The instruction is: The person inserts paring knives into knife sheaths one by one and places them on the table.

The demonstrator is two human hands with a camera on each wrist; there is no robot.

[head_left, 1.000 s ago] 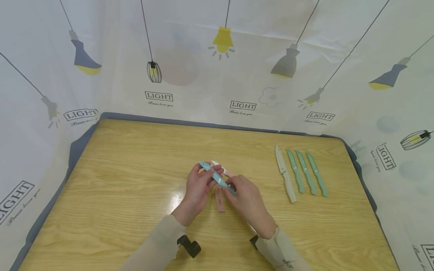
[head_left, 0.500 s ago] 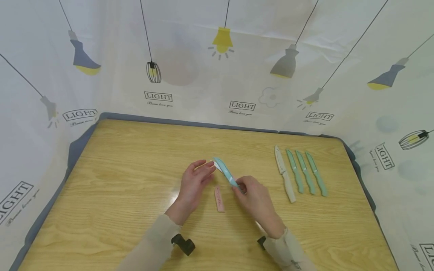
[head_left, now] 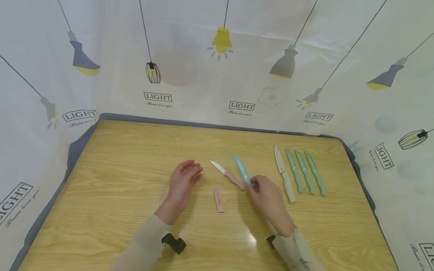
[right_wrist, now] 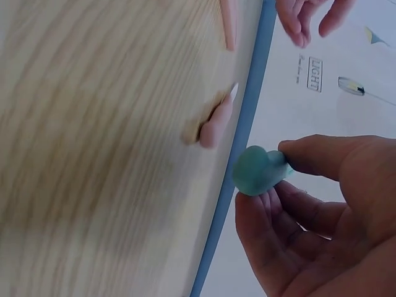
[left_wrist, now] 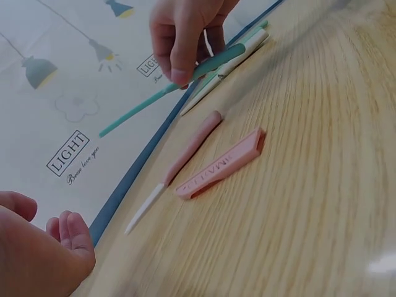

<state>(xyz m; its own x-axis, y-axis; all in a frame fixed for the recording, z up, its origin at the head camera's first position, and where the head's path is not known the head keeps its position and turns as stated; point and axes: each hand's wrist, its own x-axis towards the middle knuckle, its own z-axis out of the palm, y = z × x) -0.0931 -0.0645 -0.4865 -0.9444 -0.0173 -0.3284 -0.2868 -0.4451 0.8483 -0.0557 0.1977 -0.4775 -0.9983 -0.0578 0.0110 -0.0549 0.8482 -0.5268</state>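
Note:
My right hand (head_left: 269, 197) pinches the handle of a light blue knife (head_left: 242, 170), its blade end pointing away from me. In the left wrist view this knife (left_wrist: 148, 102) is raised over the table, and the right wrist view shows its handle (right_wrist: 257, 170) end-on between thumb and fingers. My left hand (head_left: 181, 184) holds nothing, fingers loosely bent, left of a pink-handled knife (head_left: 230, 177). That knife lies on the table with its white blade bare. Nearer to me lies a pink blade sheath (head_left: 219, 199) with lettering.
On the right, a cream knife (head_left: 285, 175) and several green knives (head_left: 306, 173) lie side by side in a row, blade ends away from me. A patterned curtain (head_left: 203, 75) surrounds the far and side edges of the wooden table (head_left: 135, 150).
My left hand has let go of the light blue knife and moved left. My right hand has carried that knife rightward, uncovering the pink-handled knife beneath it.

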